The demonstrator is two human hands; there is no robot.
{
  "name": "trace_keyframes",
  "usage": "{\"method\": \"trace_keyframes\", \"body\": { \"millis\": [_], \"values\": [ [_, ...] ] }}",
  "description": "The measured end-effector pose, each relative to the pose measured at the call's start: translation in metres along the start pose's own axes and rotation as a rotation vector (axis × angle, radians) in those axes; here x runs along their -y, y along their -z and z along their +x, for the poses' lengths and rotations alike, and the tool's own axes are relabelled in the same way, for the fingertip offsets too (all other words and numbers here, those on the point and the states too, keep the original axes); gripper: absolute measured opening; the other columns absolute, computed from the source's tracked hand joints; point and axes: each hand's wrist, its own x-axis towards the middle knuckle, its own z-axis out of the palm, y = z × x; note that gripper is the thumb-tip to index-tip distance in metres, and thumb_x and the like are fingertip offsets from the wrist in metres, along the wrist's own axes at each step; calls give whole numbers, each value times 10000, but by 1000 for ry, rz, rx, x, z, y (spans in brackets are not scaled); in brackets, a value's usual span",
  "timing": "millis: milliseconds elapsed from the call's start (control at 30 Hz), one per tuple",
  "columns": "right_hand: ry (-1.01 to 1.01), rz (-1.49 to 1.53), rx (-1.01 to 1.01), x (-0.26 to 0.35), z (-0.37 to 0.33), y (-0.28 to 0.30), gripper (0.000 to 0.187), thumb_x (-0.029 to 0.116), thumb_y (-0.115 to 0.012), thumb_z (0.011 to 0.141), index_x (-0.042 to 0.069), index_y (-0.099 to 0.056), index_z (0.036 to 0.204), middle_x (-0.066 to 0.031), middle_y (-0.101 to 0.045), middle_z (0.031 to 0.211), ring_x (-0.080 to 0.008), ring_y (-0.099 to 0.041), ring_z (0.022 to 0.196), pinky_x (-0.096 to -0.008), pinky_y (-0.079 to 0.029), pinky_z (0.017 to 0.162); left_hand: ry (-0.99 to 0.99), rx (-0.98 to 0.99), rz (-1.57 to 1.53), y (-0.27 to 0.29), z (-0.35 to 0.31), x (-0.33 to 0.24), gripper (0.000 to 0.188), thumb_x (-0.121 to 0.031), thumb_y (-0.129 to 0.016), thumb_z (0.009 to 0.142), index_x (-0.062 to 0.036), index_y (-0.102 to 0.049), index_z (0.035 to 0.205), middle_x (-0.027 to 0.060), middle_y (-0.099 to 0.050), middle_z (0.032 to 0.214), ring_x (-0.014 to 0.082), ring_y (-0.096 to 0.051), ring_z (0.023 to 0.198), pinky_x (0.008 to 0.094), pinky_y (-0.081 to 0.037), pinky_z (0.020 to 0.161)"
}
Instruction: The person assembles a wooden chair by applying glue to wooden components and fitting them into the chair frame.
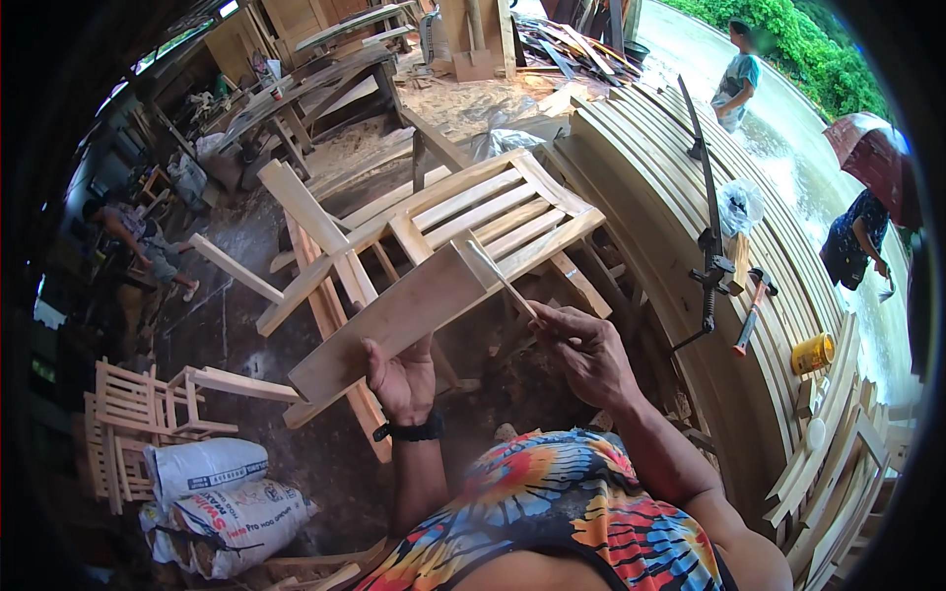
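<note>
My left hand (pixel 404 382) holds a wide, flat wooden board (pixel 399 320) from below, its thumb at the near edge and its other fingers partly hidden. The board slants up to the right in front of me. My right hand (pixel 583 357) pinches a thin, light-coloured stick (pixel 505 282), whose far end meets the board's right end. Whether that tip presses on the board I cannot tell. Just beyond lies a wooden chair frame (pixel 471 205) with a slatted back, tilted on its side and partly covered by the board.
On my right, stacked long planks (pixel 680 163) carry a bar clamp (pixel 711 246), a hammer (pixel 757 310) and a yellow container (pixel 812 353). Filled sacks (pixel 232 517) and small slatted chairs (pixel 128 424) sit at left. One person (pixel 148 241) is far left; others (pixel 737 84) stand outside at right.
</note>
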Motion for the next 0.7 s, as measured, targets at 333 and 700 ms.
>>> {"method": "trace_keyframes", "body": {
  "millis": [333, 700],
  "values": [
    [-32, 134, 30, 1, -15, -4, 326, 82, -641, 993, 71, -681, 1317, -15, -662, 965, -63, -584, 867, -231, -477, 743, -41, -41, 18, 15, 5, -9, 657, -279, -690, 970, -134, -382, 1532, 173, -495, 1498, 361, -539, 1333, 566, -512, 1076],
    [58, 23, -28, -22, -15, -17, 322, 81, -654, 979, 77, -695, 1298, -74, -701, 1026, -84, -631, 898, -243, -502, 781, 4, -97, -108, 10, 8, -6, 640, -277, -702, 962, 3, -425, 1466, 225, -511, 1469, 392, -560, 1304, 580, -506, 1081]
  ]
}}
